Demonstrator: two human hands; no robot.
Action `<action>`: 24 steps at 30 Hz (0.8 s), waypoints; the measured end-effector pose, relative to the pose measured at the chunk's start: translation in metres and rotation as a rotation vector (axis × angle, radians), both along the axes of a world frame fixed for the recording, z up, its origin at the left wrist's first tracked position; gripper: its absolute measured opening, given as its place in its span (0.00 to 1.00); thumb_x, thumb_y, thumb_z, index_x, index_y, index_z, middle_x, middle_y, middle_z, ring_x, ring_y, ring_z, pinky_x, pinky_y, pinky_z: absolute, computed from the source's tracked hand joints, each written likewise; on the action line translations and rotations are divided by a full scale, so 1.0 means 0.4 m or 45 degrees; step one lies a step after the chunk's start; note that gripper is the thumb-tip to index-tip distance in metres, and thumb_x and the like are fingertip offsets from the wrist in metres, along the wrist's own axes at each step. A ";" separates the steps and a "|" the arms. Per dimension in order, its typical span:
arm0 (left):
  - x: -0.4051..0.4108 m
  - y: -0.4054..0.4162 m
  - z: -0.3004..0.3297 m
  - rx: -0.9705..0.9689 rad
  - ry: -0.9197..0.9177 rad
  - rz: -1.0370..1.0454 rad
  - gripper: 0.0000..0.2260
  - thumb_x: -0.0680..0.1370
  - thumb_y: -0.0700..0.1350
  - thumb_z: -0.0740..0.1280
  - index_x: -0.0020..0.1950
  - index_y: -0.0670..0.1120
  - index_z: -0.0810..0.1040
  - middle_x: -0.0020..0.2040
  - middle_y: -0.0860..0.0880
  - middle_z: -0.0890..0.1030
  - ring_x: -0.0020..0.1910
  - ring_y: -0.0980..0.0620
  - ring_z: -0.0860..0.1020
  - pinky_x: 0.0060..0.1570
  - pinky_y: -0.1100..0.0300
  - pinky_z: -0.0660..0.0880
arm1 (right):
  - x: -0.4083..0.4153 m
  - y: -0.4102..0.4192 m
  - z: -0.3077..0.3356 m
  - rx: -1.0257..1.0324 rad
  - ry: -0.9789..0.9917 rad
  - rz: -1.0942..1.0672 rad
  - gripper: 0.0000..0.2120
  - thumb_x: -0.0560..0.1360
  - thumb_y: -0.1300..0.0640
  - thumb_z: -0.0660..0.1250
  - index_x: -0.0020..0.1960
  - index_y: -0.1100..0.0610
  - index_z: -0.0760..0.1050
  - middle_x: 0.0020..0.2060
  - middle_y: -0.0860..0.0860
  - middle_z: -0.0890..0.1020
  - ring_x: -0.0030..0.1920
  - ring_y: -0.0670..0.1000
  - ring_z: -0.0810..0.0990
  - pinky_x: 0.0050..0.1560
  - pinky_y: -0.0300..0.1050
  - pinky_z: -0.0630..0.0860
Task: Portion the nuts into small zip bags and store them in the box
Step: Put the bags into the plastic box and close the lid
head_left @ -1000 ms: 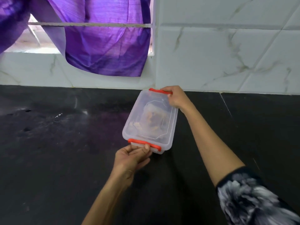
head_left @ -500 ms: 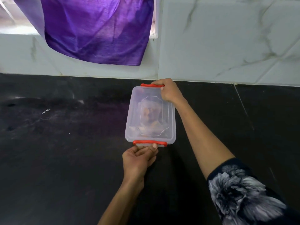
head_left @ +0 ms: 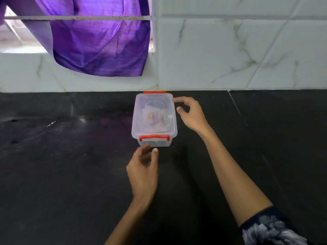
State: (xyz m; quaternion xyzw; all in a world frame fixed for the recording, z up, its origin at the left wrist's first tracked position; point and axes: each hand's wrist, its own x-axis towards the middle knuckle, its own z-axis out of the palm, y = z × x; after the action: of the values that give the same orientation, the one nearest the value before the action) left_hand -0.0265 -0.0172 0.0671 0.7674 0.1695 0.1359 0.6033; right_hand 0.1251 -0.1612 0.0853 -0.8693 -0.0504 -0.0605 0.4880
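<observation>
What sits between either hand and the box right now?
Nothing visible. The left hand hovers just in front of the box, the right hand just beside it; only bare black counter lies between.

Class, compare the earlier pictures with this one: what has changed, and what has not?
Both hands let go of the box: the left hand drew back from the near red clip, the right hand off the far end. The box now sits against the wall. Its lid stayed shut.

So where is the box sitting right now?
In the head view the clear box stands mid-frame on the black counter, its far end by the tiled wall, between the left hand and right hand.
</observation>
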 end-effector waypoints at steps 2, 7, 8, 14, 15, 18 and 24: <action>-0.005 -0.008 -0.006 0.153 -0.106 -0.004 0.13 0.77 0.41 0.68 0.61 0.45 0.78 0.56 0.52 0.80 0.50 0.69 0.76 0.46 0.81 0.69 | -0.049 -0.019 0.007 0.007 -0.002 -0.021 0.13 0.77 0.63 0.62 0.58 0.50 0.77 0.60 0.46 0.77 0.60 0.42 0.72 0.63 0.38 0.65; -0.049 -0.034 -0.039 0.652 -0.209 -0.163 0.21 0.78 0.43 0.67 0.71 0.45 0.70 0.74 0.48 0.65 0.73 0.51 0.61 0.74 0.50 0.57 | -0.245 -0.104 -0.014 0.006 0.025 -0.144 0.14 0.76 0.63 0.63 0.55 0.47 0.78 0.56 0.43 0.78 0.58 0.38 0.73 0.65 0.38 0.65; -0.054 -0.036 -0.056 0.814 -0.240 -0.208 0.23 0.78 0.45 0.67 0.72 0.46 0.68 0.75 0.48 0.61 0.75 0.49 0.57 0.73 0.44 0.52 | -0.285 -0.121 -0.027 0.011 0.054 -0.167 0.14 0.76 0.63 0.63 0.54 0.47 0.78 0.56 0.43 0.79 0.56 0.36 0.73 0.64 0.35 0.64; -0.078 -0.035 -0.125 1.308 -0.175 -0.440 0.29 0.78 0.57 0.56 0.76 0.49 0.58 0.78 0.46 0.53 0.76 0.47 0.46 0.69 0.37 0.43 | -0.491 -0.237 -0.110 0.139 0.305 -0.618 0.10 0.75 0.63 0.67 0.55 0.53 0.78 0.50 0.46 0.80 0.52 0.44 0.79 0.49 0.30 0.71; -0.082 -0.035 -0.132 1.340 -0.157 -0.460 0.29 0.77 0.58 0.54 0.76 0.49 0.57 0.78 0.46 0.52 0.76 0.48 0.45 0.69 0.37 0.43 | -0.518 -0.257 -0.120 0.141 0.371 -0.719 0.10 0.75 0.62 0.68 0.55 0.54 0.78 0.49 0.47 0.80 0.52 0.47 0.79 0.49 0.34 0.72; -0.090 -0.035 -0.148 1.404 -0.135 -0.507 0.31 0.76 0.60 0.51 0.77 0.49 0.56 0.78 0.46 0.50 0.76 0.48 0.44 0.69 0.37 0.42 | -0.583 -0.304 -0.144 0.044 0.532 -0.920 0.12 0.74 0.60 0.69 0.57 0.56 0.76 0.50 0.50 0.79 0.47 0.47 0.77 0.46 0.39 0.71; -0.088 -0.042 -0.142 1.399 -0.130 -0.503 0.30 0.77 0.59 0.57 0.77 0.48 0.56 0.78 0.46 0.51 0.76 0.47 0.44 0.70 0.38 0.38 | -0.621 -0.315 -0.171 -0.037 0.721 -0.945 0.12 0.74 0.60 0.69 0.57 0.58 0.76 0.45 0.50 0.80 0.42 0.47 0.77 0.43 0.43 0.76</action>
State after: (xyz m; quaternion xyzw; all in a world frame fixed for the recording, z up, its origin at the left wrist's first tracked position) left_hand -0.0617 -0.0340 0.0105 0.9772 -0.1012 0.1255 0.1382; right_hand -0.1233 -0.2871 0.0170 -0.8176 0.3984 0.0095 0.4157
